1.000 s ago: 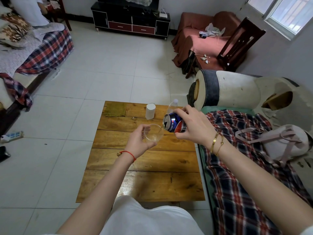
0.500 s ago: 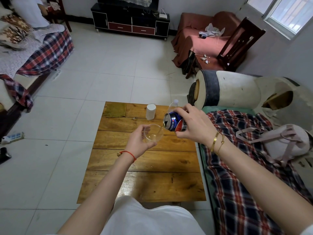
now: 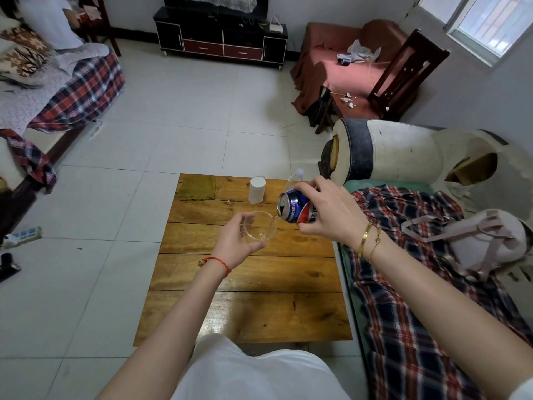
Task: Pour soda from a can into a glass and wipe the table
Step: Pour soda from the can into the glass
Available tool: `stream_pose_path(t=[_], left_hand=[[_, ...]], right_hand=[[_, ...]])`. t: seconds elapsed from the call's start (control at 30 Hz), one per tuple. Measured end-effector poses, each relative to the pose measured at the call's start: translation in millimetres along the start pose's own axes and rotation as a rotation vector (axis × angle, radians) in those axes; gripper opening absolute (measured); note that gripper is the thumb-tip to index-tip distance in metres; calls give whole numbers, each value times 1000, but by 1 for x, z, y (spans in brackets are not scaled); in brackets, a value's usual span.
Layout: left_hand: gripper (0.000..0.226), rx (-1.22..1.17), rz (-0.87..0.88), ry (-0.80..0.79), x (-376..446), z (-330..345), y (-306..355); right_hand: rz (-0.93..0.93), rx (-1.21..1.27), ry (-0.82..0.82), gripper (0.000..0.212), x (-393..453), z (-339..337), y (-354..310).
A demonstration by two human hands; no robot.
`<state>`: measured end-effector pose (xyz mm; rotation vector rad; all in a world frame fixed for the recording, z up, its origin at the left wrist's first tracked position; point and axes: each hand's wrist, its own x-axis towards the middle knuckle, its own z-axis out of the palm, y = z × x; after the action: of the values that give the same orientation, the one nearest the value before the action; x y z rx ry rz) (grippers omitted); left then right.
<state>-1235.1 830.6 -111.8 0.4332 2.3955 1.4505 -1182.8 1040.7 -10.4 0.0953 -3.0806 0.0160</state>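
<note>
My right hand [image 3: 330, 210] grips a blue and red soda can [image 3: 294, 209] and holds it tipped to the left, its mouth at the rim of a clear glass [image 3: 261, 228]. A thin stream runs from the can into the glass. My left hand [image 3: 235, 243] holds that glass from the left side, above the wooden table [image 3: 251, 284]. The glass shows only a little liquid at its bottom. A greenish cloth [image 3: 197, 187] lies flat at the table's far left corner.
A white roll of paper [image 3: 257, 189] stands at the table's far edge, a clear plastic bottle [image 3: 295, 179] just right of it behind the can. A plaid-covered sofa [image 3: 418, 284] with a pink bag [image 3: 487, 241] borders the table's right side. Tiled floor lies to the left.
The can has tipped slightly further toward the glass. Both hands stay in nearly the same place over the table.
</note>
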Motion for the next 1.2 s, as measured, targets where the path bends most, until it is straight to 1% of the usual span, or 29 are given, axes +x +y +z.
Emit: stream_pose_path(t=[0.83,1.2], left_hand=[[67,32,16,4,-3,-2,0],[66,32,24,7,-3,-1,2]], right_hand=[[-9,-24,-8,70,-2,0,-5],[-8,-24,20,69,-5,-1,-2]])
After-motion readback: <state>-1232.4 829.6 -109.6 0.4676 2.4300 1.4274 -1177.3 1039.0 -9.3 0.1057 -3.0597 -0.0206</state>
